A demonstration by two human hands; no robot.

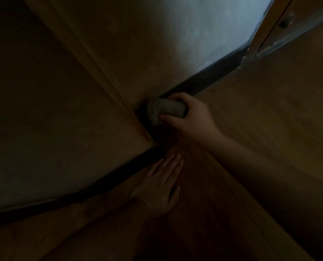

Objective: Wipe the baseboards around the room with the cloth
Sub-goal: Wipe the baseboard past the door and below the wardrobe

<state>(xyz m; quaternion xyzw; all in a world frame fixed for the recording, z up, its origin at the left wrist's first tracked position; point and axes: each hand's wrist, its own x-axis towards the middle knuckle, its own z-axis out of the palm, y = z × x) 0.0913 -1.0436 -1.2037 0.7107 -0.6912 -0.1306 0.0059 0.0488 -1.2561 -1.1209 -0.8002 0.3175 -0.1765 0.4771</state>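
The right hand (189, 114) grips a bunched grey cloth (165, 111) against the dark baseboard (209, 77) in the dim corner; the left hand (161, 185) lies flat, fingers straight, on the wooden floor (270, 110).

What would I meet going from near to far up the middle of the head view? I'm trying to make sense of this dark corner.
Left hand flat on the wooden floor → right hand gripping the grey cloth in the corner → dark baseboard running away to the right → pale wall.
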